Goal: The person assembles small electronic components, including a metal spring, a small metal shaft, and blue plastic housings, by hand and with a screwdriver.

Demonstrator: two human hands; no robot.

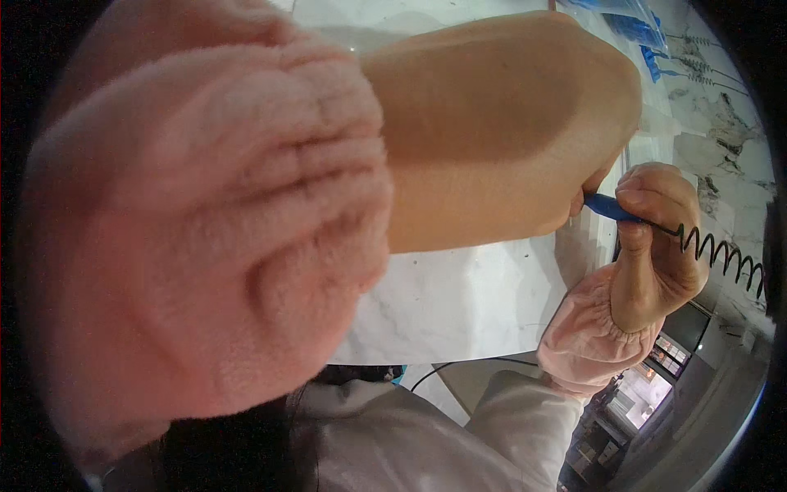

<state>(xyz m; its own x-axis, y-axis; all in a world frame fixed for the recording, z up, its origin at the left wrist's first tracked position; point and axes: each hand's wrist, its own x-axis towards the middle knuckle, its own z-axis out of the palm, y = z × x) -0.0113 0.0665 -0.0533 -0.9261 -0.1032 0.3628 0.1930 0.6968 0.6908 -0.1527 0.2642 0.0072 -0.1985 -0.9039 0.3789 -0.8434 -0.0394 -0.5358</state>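
Coil [727, 256], tugged, could twist the blue handle [608, 207] your right hand [668, 234] pinches; your left hand [605, 123], I cannot tell.

Forearm [500, 131] across tabletop [459, 303], room below, coil [726, 252] rightward

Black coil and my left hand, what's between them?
The blue handle, pinched in your right hand, lies between the black coil and your left hand, as the head view shows.

Left forearm [500, 139] stretched rightward; left hand [577, 203] mostly hidden, right hand [668, 234] pinching.
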